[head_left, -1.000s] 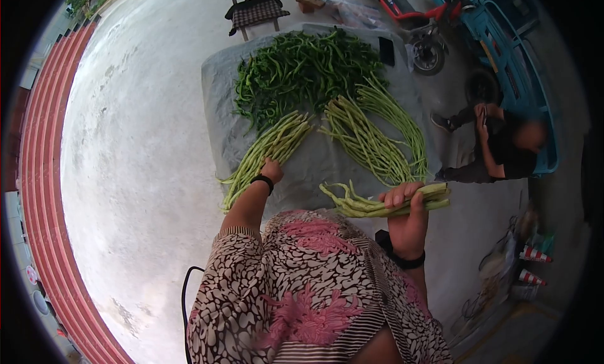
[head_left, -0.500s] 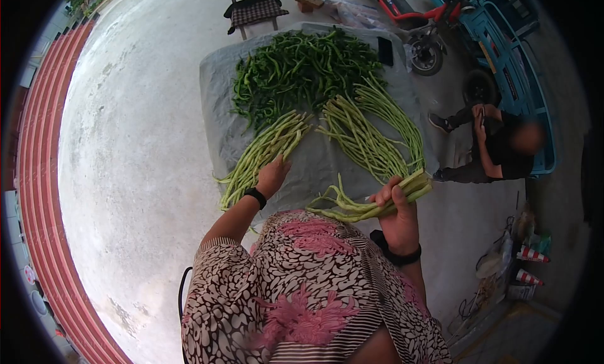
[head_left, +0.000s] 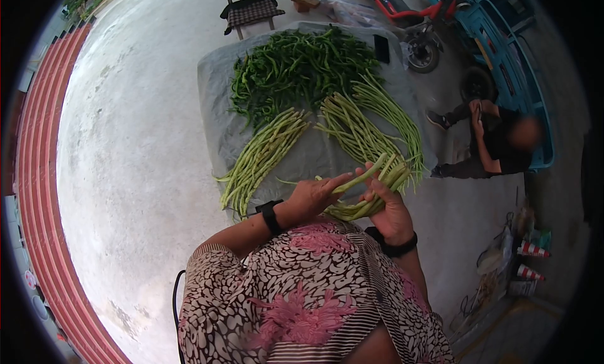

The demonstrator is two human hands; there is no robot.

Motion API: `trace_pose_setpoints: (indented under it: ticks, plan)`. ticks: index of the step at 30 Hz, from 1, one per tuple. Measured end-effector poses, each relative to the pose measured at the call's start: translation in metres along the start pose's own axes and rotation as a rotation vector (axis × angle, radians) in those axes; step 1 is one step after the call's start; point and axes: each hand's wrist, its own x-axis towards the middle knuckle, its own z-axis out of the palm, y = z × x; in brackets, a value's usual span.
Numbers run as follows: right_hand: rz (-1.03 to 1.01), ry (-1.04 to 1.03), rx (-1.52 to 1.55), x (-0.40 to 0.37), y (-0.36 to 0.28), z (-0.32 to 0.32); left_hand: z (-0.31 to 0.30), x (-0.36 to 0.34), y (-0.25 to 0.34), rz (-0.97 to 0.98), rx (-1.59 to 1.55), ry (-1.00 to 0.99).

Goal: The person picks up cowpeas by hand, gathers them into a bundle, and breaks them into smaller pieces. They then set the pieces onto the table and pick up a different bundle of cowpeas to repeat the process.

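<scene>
The bundle of long beans (head_left: 395,173) is pale green: thin, smooth, limp pods that curve at their ends. It sits just in front of the person's chest, above the near edge of the grey cloth (head_left: 214,112). The hands are together, the right hand (head_left: 390,213) clasped around the bundle and the left hand (head_left: 314,197) pinching it from the side. On the wrinkled cloth lie two more rows of beans (head_left: 261,159) and a heap of dark green peppers (head_left: 302,65).

I get one fisheye head view, looking steeply down past the patterned shirt (head_left: 302,288): left hand (head_left: 314,197) and right hand (head_left: 389,208) close, grey sheet (head_left: 217,112) farther ahead.
</scene>
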Motion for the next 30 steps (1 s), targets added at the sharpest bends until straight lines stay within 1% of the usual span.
trace_pose_setpoints:
  ticks: [2, 4, 8, 10, 11, 13, 16, 19, 22, 25, 28, 30]
  plan:
    - [-0.009, -0.031, -0.035, -0.004, -0.001, 0.011, -0.003, 0.001, 0.003, 0.019, 0.031, -0.072]
    - [-0.025, -0.041, -0.031, -0.002, 0.004, 0.003, -0.005, 0.002, 0.004, 0.005, 0.064, -0.148]
    - [-0.096, -0.023, -0.139, -0.011, 0.005, 0.014, 0.014, -0.005, -0.013, -0.096, 0.058, -0.136]
    - [-0.215, -0.047, -0.243, -0.016, 0.005, 0.022, 0.029, -0.016, -0.039, -0.152, 0.029, -0.148]
    - [-0.276, -0.058, -0.295, -0.017, 0.005, 0.024, 0.034, -0.021, -0.052, -0.159, -0.018, -0.114]
    - [-0.295, -0.097, -0.344, -0.016, 0.011, 0.019, 0.035, -0.025, -0.065, -0.172, -0.117, -0.049]
    - [-0.333, -0.129, -0.388, -0.016, 0.011, 0.017, 0.036, -0.024, -0.069, -0.211, 0.014, -0.035]
    - [-0.414, -0.161, -0.355, -0.017, 0.01, 0.013, 0.047, -0.035, -0.094, -0.212, 0.039, -0.145]
    - [-0.485, -0.16, -0.309, -0.018, 0.008, 0.014, 0.049, -0.049, -0.105, -0.359, 0.034, -0.289]
    - [-0.504, -0.135, -0.28, -0.022, 0.007, 0.013, 0.069, -0.075, -0.151, -0.349, 0.079, -0.336]
    - [-0.543, -0.133, -0.26, -0.024, 0.005, 0.013, 0.062, -0.087, -0.172, -0.463, 0.11, -0.409]
    - [-0.565, -0.153, -0.226, -0.025, 0.003, 0.014, 0.061, -0.101, -0.194, -0.531, 0.185, -0.454]
